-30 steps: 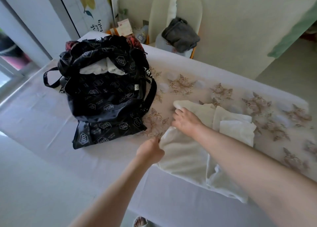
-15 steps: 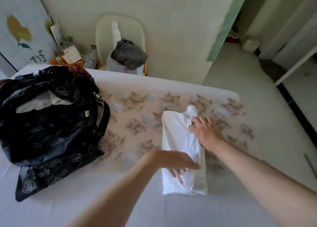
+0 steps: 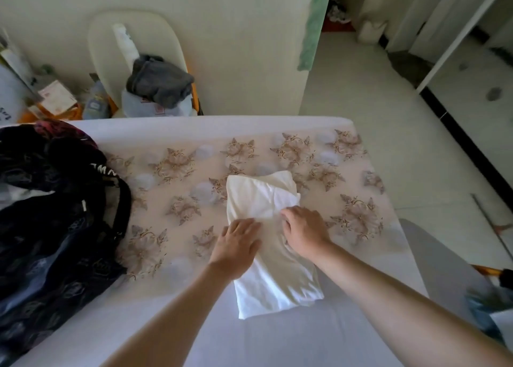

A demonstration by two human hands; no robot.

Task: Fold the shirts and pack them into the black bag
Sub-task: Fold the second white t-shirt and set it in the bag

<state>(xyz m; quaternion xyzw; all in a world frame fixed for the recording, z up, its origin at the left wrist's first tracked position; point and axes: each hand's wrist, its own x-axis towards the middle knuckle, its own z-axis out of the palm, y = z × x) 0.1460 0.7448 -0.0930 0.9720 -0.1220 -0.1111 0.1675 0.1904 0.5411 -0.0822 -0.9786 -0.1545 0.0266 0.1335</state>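
Note:
A white shirt (image 3: 268, 244) lies folded into a long narrow strip on the floral cloth of the table (image 3: 177, 172), running from the middle toward the near edge. My left hand (image 3: 238, 241) lies flat on its left side with straight fingers. My right hand (image 3: 304, 232) rests on its right side, fingers bent down into the cloth at a fold. The black patterned bag (image 3: 55, 222) stands open at the left of the table, with a pale garment showing inside.
Behind the table stands a cream chair (image 3: 138, 47) with a grey garment (image 3: 158, 82) and a bag on its seat. Bottles and boxes (image 3: 58, 100) crowd the far left corner. Open floor and a doorway lie to the right.
The shirt went from a loose heap to a narrow folded strip. Both hands moved onto its middle, side by side. My view swung right, so the bag now sits at the left edge.

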